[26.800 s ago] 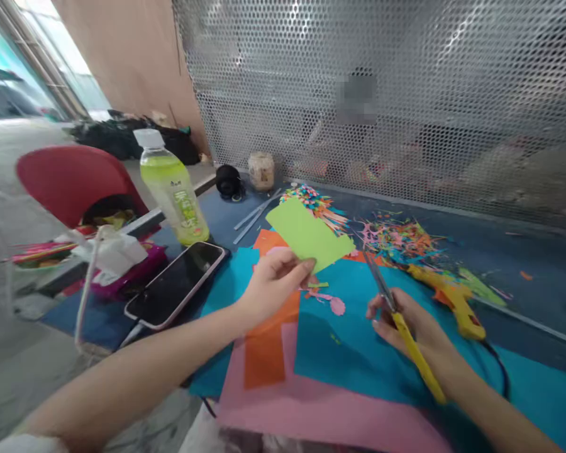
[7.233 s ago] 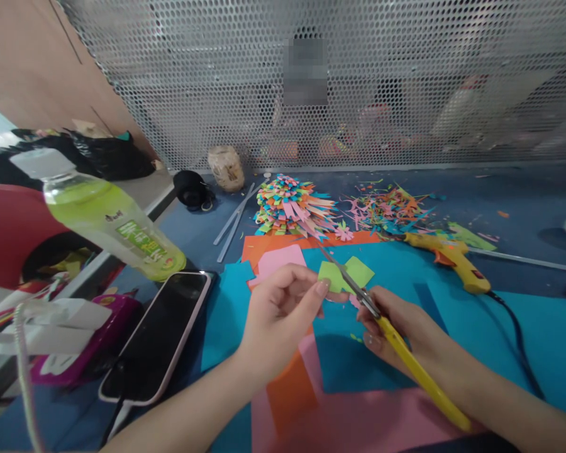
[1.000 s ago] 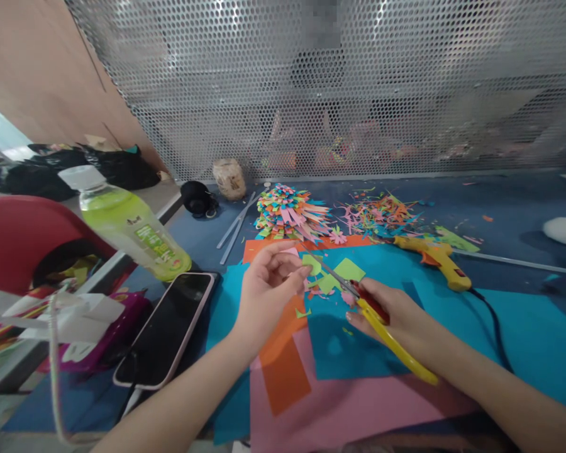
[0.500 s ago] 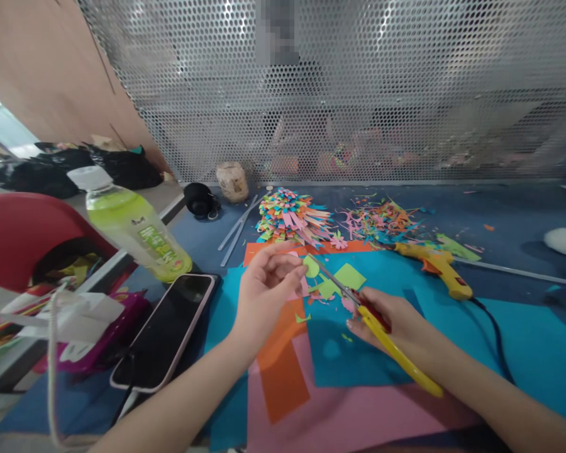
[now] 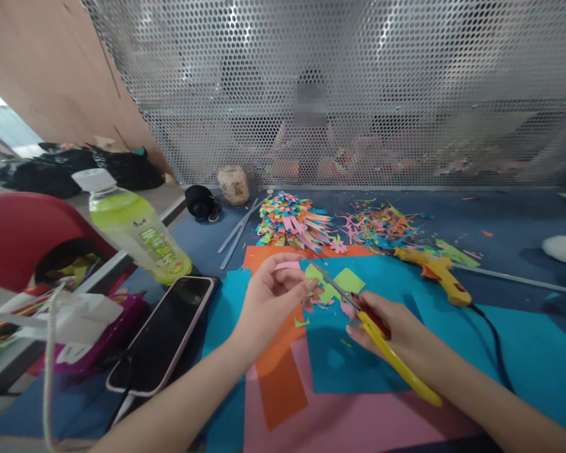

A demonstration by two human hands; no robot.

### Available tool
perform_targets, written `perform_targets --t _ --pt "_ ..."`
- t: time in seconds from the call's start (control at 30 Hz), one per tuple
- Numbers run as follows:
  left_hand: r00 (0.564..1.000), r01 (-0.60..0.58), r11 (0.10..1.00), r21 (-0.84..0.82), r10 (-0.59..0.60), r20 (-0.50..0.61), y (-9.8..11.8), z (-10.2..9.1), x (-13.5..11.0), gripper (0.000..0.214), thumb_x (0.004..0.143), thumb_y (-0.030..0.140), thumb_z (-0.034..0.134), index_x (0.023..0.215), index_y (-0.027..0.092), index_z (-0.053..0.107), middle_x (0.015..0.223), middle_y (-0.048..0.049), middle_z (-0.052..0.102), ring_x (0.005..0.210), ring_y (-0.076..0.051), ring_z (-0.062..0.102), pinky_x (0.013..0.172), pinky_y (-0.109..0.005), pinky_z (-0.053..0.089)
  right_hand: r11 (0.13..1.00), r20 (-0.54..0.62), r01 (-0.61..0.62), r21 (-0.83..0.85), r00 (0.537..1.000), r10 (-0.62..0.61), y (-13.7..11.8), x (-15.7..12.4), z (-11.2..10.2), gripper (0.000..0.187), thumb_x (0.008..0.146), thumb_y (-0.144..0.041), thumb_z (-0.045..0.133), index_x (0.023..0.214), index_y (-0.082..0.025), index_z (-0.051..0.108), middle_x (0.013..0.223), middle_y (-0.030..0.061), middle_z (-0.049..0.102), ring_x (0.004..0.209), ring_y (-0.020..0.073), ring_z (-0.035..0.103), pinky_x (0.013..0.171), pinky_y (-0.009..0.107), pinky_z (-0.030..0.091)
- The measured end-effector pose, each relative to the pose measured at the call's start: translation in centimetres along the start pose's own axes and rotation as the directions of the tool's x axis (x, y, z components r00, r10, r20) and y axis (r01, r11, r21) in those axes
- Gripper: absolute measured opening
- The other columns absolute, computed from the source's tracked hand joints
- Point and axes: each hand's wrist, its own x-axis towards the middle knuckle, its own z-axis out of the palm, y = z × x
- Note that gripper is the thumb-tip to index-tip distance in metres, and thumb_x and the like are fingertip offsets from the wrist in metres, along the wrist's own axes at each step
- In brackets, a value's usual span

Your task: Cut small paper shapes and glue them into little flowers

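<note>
My left hand (image 5: 274,296) is closed in a pinch at the middle of the table, with a small light green paper piece (image 5: 312,272) at its fingertips. The fingers partly cover that piece. Yellow-handled scissors (image 5: 402,363) are in my right hand (image 5: 393,321), their blades pointing up and left to the green piece. How far apart the blades stand is hard to see. Under the hands lie a green paper square (image 5: 349,280), small scraps, a blue sheet (image 5: 358,362), an orange strip (image 5: 282,393) and a pink sheet (image 5: 358,421).
Behind the hands sit a fringed multicolour paper cone (image 5: 287,220) and a heap of paper shreds (image 5: 382,226). A yellow glue gun (image 5: 434,270) with its cord lies right. To the left are a phone (image 5: 170,333) and a green drink bottle (image 5: 136,229). Perforated metal (image 5: 405,82) rises behind.
My left hand has shifted slightly right and down, its fingers curling further over the green piece. The scissors remain in my right hand, nearly in the same place.
</note>
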Motion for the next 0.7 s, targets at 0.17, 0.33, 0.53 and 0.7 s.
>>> perform_targets --t 0.17,0.33,0.53,0.7 --pt "1.0 0.003 1.0 0.005 -0.003 0.005 0.2 0.1 -0.2 0.035 0.066 0.02 0.073 0.092 0.016 0.05 0.066 0.0012 0.064 0.056 -0.013 0.064 0.048 -0.021 0.05 1.0 -0.009 0.009 0.008 1.0 -0.009 0.0 0.0 -0.1 0.032 0.078 -0.052 0.05 0.08 -0.021 0.045 0.074 0.0006 0.053 0.063 0.0144 0.046 0.057 0.029 0.039" --pt "1.0 0.003 1.0 -0.014 -0.003 -0.015 0.2 0.2 0.0 0.035 0.065 0.022 0.074 0.091 0.016 0.05 0.068 -0.0004 0.065 0.059 -0.014 0.064 0.049 -0.022 0.051 1.0 -0.022 -0.001 0.013 1.0 0.002 0.3 0.0 0.0 0.034 0.078 -0.054 0.05 0.076 -0.021 0.042 0.068 -0.0019 0.048 0.061 0.0134 0.041 0.055 0.028 0.037" --pt "0.998 -0.046 0.999 -0.004 0.046 -0.047 0.2 0.0 0.1 0.03 0.069 0.025 0.071 0.088 0.016 0.05 0.066 0.001 0.065 0.054 -0.011 0.062 0.05 -0.023 0.052 1.0 -0.042 0.021 -0.004 0.999 -0.021 1.2 0.3 0.3 0.032 0.078 -0.051 0.052 0.072 -0.021 0.042 0.065 -0.0027 0.048 0.059 0.0129 0.041 0.053 0.027 0.037" --pt "0.998 -0.045 0.999 0.024 0.046 -0.037 0.5 0.2 0.0 0.029 0.067 0.022 0.072 0.085 0.016 0.05 0.065 0.0011 0.065 0.052 -0.011 0.061 0.048 -0.022 0.051 0.999 -0.048 0.035 -0.02 0.998 -0.036 1.7 0.5 0.5 0.028 0.079 -0.048 0.052 0.077 -0.02 0.045 0.068 -0.0017 0.052 0.059 0.013 0.044 0.054 0.028 0.039"
